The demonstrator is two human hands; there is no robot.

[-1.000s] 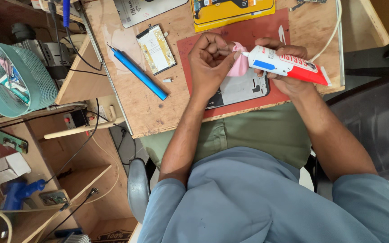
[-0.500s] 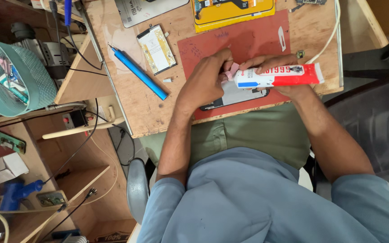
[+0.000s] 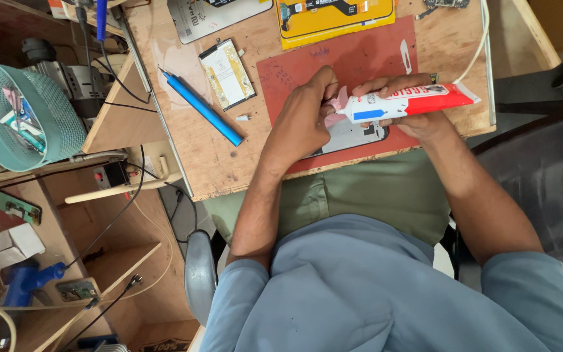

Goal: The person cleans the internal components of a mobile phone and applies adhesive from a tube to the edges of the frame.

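Observation:
My right hand (image 3: 418, 107) grips a white, red and blue glue tube (image 3: 412, 104), lying sideways with its nozzle pointing left. My left hand (image 3: 304, 114) pinches a small pink cloth or cap (image 3: 340, 101) right at the tube's nozzle. Both hands hover over a grey phone part (image 3: 353, 137) that lies on a red work mat (image 3: 360, 58) on the wooden bench (image 3: 229, 169). The nozzle tip itself is hidden by my fingers.
A blue pen-like tool (image 3: 200, 107) and a phone battery (image 3: 227, 73) lie left of the mat. A yellow panel (image 3: 333, 16) sits at the bench's far edge, a white cable (image 3: 474, 49) at the right. A teal basket (image 3: 21, 117) stands at far left above wooden shelves.
The tube has been levelled and lowered toward the phone part, and my left hand has closed in on its nozzle with the pink piece.

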